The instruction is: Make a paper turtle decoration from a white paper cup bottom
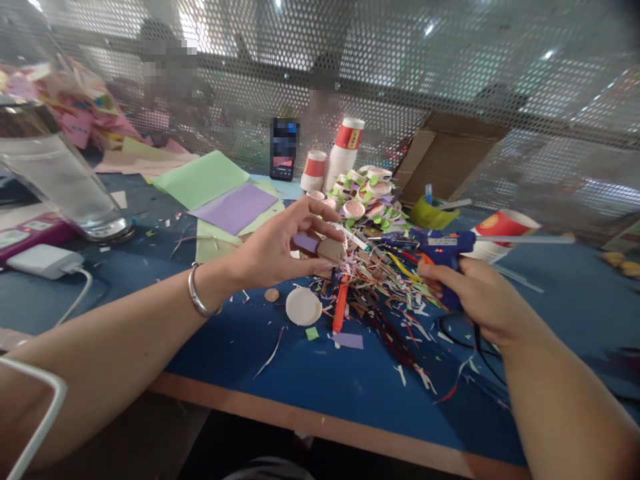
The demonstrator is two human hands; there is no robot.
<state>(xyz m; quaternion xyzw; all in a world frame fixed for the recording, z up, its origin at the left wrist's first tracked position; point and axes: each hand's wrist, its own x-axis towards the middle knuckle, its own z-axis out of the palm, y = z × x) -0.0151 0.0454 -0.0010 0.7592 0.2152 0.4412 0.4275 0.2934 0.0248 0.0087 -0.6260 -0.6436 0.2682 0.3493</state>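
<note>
Bare forearms come in from both lower corners over the blue table (320,380), a metal bangle (197,300) on the left wrist. Every place below is told from the scrap heap (380,280) of paper trimmings at the table's middle. Just left of the heap, the left hand (280,250) pinches a small brown cardboard disc (331,250) upright between thumb and fingertips, a purple scrap (305,241) tucked behind it. At the heap's right edge, the right hand (480,300) is clenched round the grip of a blue glue gun (443,247), whose nozzle points left across the heap toward the disc, near it but apart. Behind the heap is a mound of decorated discs (370,193), so a good share of the gluing looks done. Before the heap to the left, a plain white disc (303,307) and a smaller brown disc (271,295) lie bare, so more seems left. I cannot tell whether the held disc carries glue.
</note>
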